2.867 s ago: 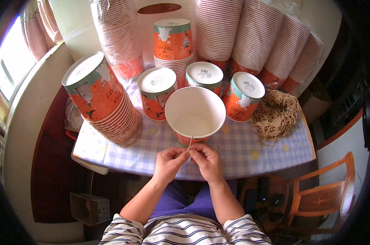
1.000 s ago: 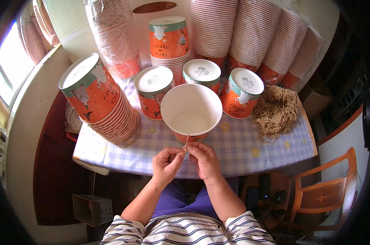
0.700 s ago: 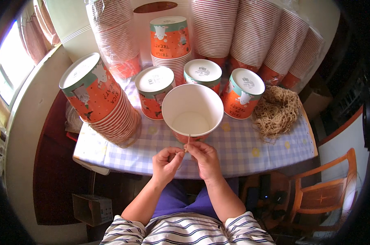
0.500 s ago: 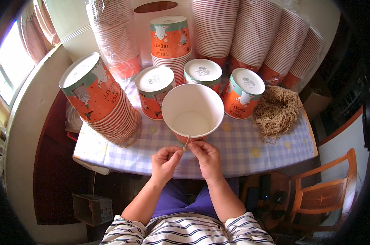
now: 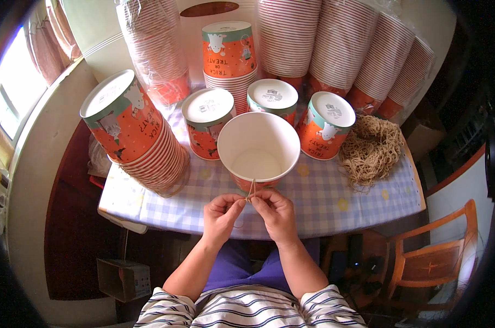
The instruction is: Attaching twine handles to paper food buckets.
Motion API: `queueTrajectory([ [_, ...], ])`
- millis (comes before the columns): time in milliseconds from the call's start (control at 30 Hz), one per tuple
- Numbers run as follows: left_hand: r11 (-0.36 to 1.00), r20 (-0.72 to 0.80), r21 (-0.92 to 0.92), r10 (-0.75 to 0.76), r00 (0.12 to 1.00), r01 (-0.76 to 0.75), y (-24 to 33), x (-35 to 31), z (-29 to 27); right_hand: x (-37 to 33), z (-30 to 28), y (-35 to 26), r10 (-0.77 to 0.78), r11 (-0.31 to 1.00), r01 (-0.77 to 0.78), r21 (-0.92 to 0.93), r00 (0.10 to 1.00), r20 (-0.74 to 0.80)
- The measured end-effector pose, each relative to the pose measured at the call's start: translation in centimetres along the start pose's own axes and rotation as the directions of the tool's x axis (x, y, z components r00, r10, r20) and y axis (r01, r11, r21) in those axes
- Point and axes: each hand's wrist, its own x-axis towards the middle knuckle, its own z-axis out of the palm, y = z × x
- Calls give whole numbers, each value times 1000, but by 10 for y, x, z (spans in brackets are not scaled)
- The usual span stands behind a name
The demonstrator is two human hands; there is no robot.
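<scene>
An orange paper bucket [image 5: 258, 146] with a white inside stands upright in front of me, its mouth toward me. A thin tan string [image 5: 253, 188] runs from its near rim down to my fingers. My left hand [image 5: 221, 214] pinches the string between thumb and fingertip. Close beside it, my right hand [image 5: 275, 212] also pinches the string, the thumbs almost meeting. A loose end of string dangles under the left hand. Whether a knot is in the string between the fingertips is too small to tell.
Upside-down buckets [image 5: 208, 123] stand behind the open one. To the left leans a tall bucket stack [image 5: 143, 142]; wrapped stacks [image 5: 343, 44] line the back. A tangled heap of tan string [image 5: 370, 150] lies at right on the checked tablecloth [image 5: 171, 210]. A wooden chair [image 5: 436, 257] stands lower right.
My right fingertips have shifted slightly left and down, closer to the left ones. The string now shows as a narrow loop at the rim. The buckets have stayed in place.
</scene>
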Motion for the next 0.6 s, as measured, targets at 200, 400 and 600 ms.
queueTrajectory([
  [200, 1000, -17, 24, 7, 1000, -6, 2, 0, 1, -1, 4, -13, 29, 992, -34, 124, 999, 41],
  [400, 986, -5, 126, 112, 994, -110, 1, -1, 2, -2, 3, -2, 52, 994, -55, 90, 998, 34],
  [600, 984, -11, 143, 105, 994, -102, -1, 0, -2, 0, 4, 0, 34, 995, -35, 92, 999, 12],
])
